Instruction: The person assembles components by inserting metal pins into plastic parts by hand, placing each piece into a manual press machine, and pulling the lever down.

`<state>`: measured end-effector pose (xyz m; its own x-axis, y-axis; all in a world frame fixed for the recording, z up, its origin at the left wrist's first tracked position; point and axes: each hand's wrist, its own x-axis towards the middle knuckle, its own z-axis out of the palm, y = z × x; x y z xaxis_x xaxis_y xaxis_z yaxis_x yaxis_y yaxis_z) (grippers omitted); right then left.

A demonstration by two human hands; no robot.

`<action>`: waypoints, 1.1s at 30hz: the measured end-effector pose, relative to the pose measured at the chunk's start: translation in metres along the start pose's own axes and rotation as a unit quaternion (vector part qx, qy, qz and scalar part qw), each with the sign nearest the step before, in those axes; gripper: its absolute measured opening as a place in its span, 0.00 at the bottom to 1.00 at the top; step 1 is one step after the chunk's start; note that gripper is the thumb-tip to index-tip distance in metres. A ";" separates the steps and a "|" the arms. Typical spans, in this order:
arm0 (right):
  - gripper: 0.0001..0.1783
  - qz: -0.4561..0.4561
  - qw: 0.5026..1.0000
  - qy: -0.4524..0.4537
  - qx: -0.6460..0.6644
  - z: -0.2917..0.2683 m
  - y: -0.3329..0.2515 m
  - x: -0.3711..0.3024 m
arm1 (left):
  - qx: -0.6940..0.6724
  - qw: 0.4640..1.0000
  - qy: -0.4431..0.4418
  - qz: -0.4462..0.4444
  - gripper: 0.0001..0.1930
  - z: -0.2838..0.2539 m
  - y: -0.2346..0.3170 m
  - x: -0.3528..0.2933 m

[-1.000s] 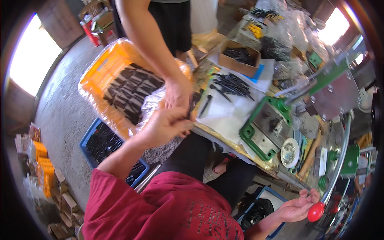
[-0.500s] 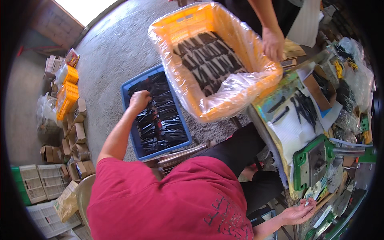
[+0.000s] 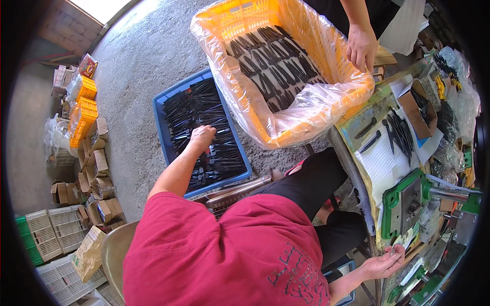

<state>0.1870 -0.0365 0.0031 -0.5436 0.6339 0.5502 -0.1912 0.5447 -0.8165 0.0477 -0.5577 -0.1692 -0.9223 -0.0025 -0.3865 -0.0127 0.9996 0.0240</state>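
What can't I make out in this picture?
Head view:
Bare left hand: its grip, hidden behind its fingers.
Rectangular blue plastic crate: floor, covered by slender black pieces.
Bare right hand: anything in its palm, too small to tell.
Co-worker: head, cut off by upper edge.

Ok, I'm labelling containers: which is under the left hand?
The blue bin beside the large orange crate; only its black pieces lie beneath the left hand.

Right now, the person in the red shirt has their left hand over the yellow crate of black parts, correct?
Only the crate is wrong: the head view shows their left hand over the blue crate of black parts, not the yellow crate.
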 end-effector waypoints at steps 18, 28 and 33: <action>0.12 0.012 0.999 -0.011 0.027 0.004 0.011 0.003 | -0.038 0.981 -0.014 -0.188 0.08 0.035 -0.081 -0.064; 0.12 -0.015 0.999 0.023 -0.044 0.003 0.002 0.007 | 0.039 0.984 -0.062 -0.161 0.11 0.001 -0.059 -0.054; 0.09 0.049 0.996 0.038 -0.067 -0.020 0.029 0.035 | -0.129 0.978 -0.160 0.025 0.17 -0.054 -0.022 -0.035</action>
<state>0.1790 0.0129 0.0019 -0.4897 0.7250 0.4844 -0.0271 0.5426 -0.8395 0.0590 -0.5808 -0.1062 -0.7566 0.0956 -0.6468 -0.1065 0.9580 0.2662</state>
